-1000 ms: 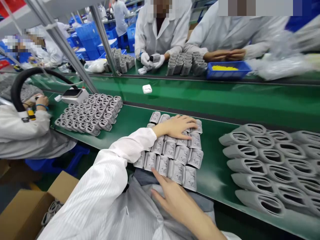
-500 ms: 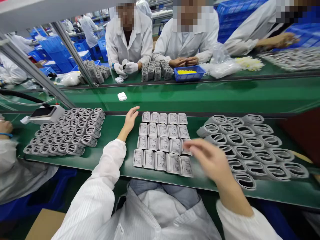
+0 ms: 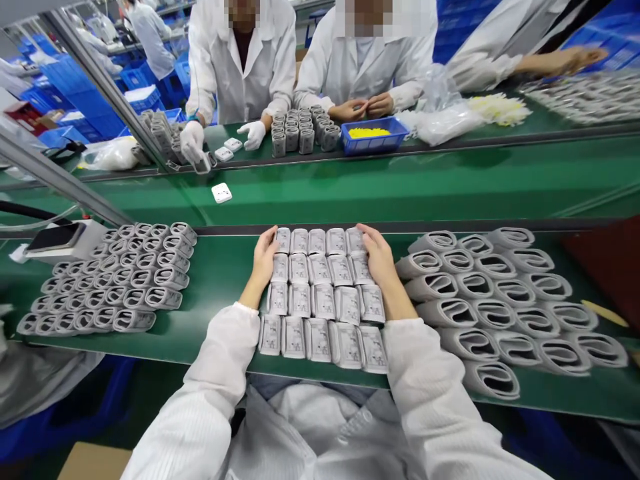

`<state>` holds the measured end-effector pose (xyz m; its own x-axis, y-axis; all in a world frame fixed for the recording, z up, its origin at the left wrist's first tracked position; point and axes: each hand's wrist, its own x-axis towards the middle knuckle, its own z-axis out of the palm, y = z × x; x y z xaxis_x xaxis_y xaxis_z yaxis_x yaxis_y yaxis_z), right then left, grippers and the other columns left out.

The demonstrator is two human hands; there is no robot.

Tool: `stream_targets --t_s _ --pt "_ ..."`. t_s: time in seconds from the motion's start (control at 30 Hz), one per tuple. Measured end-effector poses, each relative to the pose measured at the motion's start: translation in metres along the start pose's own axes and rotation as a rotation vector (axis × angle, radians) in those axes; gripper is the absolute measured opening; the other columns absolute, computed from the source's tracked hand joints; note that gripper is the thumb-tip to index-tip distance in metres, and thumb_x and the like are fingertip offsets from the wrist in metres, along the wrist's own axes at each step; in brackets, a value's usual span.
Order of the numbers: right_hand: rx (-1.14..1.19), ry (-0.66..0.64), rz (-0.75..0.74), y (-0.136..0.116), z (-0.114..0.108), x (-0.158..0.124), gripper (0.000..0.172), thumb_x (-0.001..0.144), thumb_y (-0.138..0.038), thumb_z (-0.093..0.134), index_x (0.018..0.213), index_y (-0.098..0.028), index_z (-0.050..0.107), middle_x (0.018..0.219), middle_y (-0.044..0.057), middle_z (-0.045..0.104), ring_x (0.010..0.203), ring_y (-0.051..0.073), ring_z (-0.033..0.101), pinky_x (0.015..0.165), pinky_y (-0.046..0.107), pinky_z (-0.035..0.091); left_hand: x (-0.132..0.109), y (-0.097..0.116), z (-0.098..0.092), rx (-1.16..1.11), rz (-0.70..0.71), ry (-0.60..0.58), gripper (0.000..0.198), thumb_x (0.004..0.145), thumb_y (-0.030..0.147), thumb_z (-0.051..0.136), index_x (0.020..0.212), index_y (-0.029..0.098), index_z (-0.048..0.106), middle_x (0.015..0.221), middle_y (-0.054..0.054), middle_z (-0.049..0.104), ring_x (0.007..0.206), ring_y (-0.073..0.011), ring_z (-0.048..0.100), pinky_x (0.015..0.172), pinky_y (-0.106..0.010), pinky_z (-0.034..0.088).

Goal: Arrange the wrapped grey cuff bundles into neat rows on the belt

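Grey cuffs (image 3: 323,301), printed faces up, long axes near-to-far, left hand (image 3: 265,253), right hand (image 3: 379,257), both unclenched, cupping far row's ends

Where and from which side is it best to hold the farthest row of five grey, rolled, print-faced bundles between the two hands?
Probably by the two outer ends of the row: left hand from the left, right hand from the right, pressing gently inward. The five bundles sit closely side by side, leaving little room between them, while the outermost sides are reachable: both hands are there.
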<state>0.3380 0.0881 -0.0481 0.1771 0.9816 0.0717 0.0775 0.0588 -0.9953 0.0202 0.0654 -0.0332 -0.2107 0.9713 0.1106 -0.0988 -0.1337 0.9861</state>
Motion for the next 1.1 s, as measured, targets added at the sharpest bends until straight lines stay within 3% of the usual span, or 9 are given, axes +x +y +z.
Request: stream_targets --t_s 0.17,0.3,0.37,0.53,0.67,0.77,0.9,1.0,1.1 --pt "-0.013 -0.003 0.002 0.004 0.007 -0.006 0.070 0.087 -0.065 0.077 0.145 -0.027 0.074 0.157 0.014 0.076 0.146 0.035 0.072 0.130 0.058 0.056 0.000 0.012 -0.027 0.416 0.176 0.094 0.036 0.099 0.044 0.077 0.129 0.025 0.078 0.134 -0.012 0.081 0.127 -0.0301 0.075 0.119 -0.048 0.057" --pt "-0.277 0.096 -0.058 0.008 0.001 -0.014 0.056 0.092 -0.060 0.069 0.134 -0.023 0.080 0.136 0.017 0.080 0.116 0.035 0.075 0.115 0.063 0.061 -0.003 0.024 -0.046 0.846 0.176 0.019 0.028 0.103 0.049 0.075 0.112 0.025 0.085 0.102 -0.009 0.084 0.097 -0.0292 0.070 0.106 -0.048 0.056" --pt "-0.416 0.075 -0.092 0.008 -0.004 -0.016 0.050 0.095 -0.060 0.066 0.124 -0.023 0.085 0.123 0.016 0.080 0.107 0.035 0.072 0.115 0.067 0.059 -0.004 0.026 -0.048 0.923 0.147 -0.027 0.031 0.106 0.051 0.072 0.111 0.025 0.088 0.102 -0.010 0.087 0.096 -0.0304 0.070 0.106 -0.050 0.056" --pt "-0.478 -0.020 -0.106 0.005 -0.008 -0.015 0.052 0.102 -0.061 0.063 0.133 -0.027 0.088 0.119 0.014 0.082 0.110 0.037 0.071 0.115 0.063 0.058 0.007 0.026 -0.045 0.809 0.113 -0.132 0.043 0.112 0.055 0.063 0.131 0.027 0.090 0.134 -0.012 0.090 0.123 -0.0373 0.079 0.119 -0.057 0.056" --pt "-0.392 -0.045 -0.108 0.000 -0.005 -0.013 0.061 0.103 -0.062 0.064 0.147 -0.025 0.083 0.123 0.013 0.082 0.111 0.036 0.075 0.113 0.057 0.060 0.023 0.030 -0.045 0.641 0.104 -0.233 0.048 0.114 0.055 0.061 0.141 0.025 0.087 0.148 -0.012 0.086 0.144 -0.0376 0.076 0.129 -0.055 0.056" --pt "-0.324 -0.006 -0.130 -0.003 -0.004 -0.010 0.065 0.102 -0.060 0.065 0.152 -0.021 0.080 0.132 0.015 0.081 0.113 0.035 0.075 0.111 0.054 0.061 0.031 0.029 -0.048 0.607 0.099 -0.258 0.049 0.109 0.051 0.069 0.147 0.022 0.084 0.144 -0.011 0.087 0.128 -0.0330 0.081 0.118 -0.049 0.063" --pt "-0.322 0.007 -0.145 -0.005 -0.005 -0.008 0.068 0.100 -0.058 0.065 0.154 -0.019 0.080 0.134 0.015 0.081 0.113 0.034 0.075 0.101 0.049 0.063 0.036 0.023 -0.055 0.561 0.060 -0.293 0.065 0.098 0.044 0.082 0.159 0.021 0.076 0.131 -0.010 0.089 0.091 -0.0207 0.076 0.085 -0.035 0.063" --pt "-0.334 0.014 -0.146 -0.007 -0.006 -0.009 0.069 0.100 -0.058 0.067 0.155 -0.019 0.079 0.138 0.015 0.081 0.116 0.034 0.076 0.099 0.048 0.065 0.037 0.022 -0.057 0.546 0.104 -0.320 0.069 0.095 0.041 0.083 0.160 0.022 0.075 0.137 -0.012 0.087 0.093 -0.0200 0.074 0.080 -0.032 0.059" --pt "-0.334 0.024 -0.138 -0.006 -0.007 -0.011 0.070 0.100 -0.061 0.068 0.154 -0.019 0.080 0.136 0.015 0.082 0.113 0.034 0.076 0.100 0.049 0.065 0.036 0.023 -0.054 0.556 0.112 -0.365 0.064 0.098 0.041 0.078 0.160 0.025 0.075 0.152 -0.012 0.083 0.102 -0.0226 0.077 0.087 -0.035 0.062"
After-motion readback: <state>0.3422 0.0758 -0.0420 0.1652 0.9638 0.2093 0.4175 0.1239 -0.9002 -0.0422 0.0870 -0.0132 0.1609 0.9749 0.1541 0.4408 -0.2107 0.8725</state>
